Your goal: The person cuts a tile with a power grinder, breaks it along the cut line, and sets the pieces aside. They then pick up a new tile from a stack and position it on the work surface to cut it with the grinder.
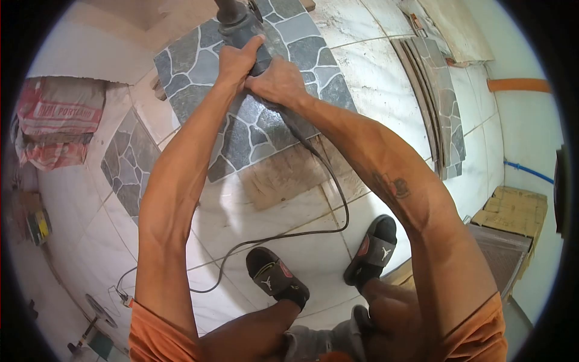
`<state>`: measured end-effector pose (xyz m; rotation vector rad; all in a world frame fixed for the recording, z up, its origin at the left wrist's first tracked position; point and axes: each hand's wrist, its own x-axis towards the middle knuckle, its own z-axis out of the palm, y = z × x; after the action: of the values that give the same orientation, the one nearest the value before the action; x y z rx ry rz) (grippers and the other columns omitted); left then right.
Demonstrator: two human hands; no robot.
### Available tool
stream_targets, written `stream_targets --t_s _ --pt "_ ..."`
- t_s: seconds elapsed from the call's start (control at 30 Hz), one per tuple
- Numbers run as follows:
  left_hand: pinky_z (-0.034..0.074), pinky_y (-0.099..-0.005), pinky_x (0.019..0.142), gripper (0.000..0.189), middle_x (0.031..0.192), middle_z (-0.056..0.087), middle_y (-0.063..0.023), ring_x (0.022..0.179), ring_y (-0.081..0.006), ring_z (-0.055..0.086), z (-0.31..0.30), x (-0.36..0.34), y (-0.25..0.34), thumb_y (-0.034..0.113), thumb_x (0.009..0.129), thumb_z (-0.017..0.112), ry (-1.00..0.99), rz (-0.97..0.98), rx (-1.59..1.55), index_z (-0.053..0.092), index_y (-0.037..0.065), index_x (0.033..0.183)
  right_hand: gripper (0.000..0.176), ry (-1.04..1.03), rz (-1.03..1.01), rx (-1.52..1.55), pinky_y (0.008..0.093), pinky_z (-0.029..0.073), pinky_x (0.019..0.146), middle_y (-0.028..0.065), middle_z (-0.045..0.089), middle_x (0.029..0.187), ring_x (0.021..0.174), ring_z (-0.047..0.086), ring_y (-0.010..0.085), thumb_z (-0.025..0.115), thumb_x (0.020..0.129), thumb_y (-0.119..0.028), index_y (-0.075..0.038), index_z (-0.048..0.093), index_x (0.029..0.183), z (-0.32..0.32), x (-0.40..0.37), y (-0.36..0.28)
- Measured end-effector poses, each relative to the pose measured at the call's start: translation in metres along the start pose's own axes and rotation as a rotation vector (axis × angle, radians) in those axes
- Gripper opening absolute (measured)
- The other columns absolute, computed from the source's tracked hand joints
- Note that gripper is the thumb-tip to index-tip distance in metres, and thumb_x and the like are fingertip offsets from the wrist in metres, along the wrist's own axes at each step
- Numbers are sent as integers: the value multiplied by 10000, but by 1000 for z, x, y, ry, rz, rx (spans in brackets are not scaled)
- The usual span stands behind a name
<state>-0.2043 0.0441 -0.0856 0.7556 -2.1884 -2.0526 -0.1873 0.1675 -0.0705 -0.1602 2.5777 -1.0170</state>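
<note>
Both hands grip a dark corded angle grinder, whose far end runs up against the top edge of the view. My left hand is wrapped around its body, thumb along the side. Just behind it, my right hand closes around the rear part near the cord. Beneath them lies a grey stone-patterned tile with pale joint lines, resting over a brown board. The black power cord leaves the tool by my right wrist and loops across the floor to the left.
Several similar tiles are stacked at right, and another stone-patterned tile lies at left. Cement bags sit far left. A cardboard box stands at right. My sandalled feet are on the white tiled floor, close to the cord.
</note>
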Motion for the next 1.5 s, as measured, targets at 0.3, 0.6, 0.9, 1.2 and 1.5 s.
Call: stream_targets --t_s 0.3,0.6,0.9,1.2,1.5 --pt "495 -311 592 440 816 688 -85 667 -144 626 -2 -4 -8 351 812 810 6 119 -152 703 -74 843 744 33 -61 -43 451 570 842 336 693 978 966 705 440 758 667 -459 180 625 1026 -4 -4 -8" --pt "506 -313 595 466 843 690 -93 674 -159 640 -1 -1 -3 343 808 804 -23 66 -86 689 -99 900 661 71 -84 -4 452 570 843 337 694 984 965 708 433 739 684 -392 171 636 1016 3 -3 1" --pt "524 -319 639 461 875 692 -104 726 -162 652 3 -5 2 330 805 803 -29 0 -76 689 -100 924 645 23 -42 26 451 567 867 333 697 1009 1005 703 433 718 685 -380 157 657 1037 5 2 8" --pt "524 -316 647 505 902 695 -104 741 -165 658 2 -11 9 339 798 806 -23 1 -6 675 -116 976 603 2 -40 41 444 568 874 322 702 1029 1016 702 428 714 679 -385 123 704 1003 2 2 7" --pt "529 -320 661 564 939 695 -126 760 -177 663 2 -5 5 367 789 805 -29 -17 1 662 -136 1003 719 15 -46 24 447 573 825 323 707 970 959 714 422 755 665 -527 134 708 946 6 5 11"
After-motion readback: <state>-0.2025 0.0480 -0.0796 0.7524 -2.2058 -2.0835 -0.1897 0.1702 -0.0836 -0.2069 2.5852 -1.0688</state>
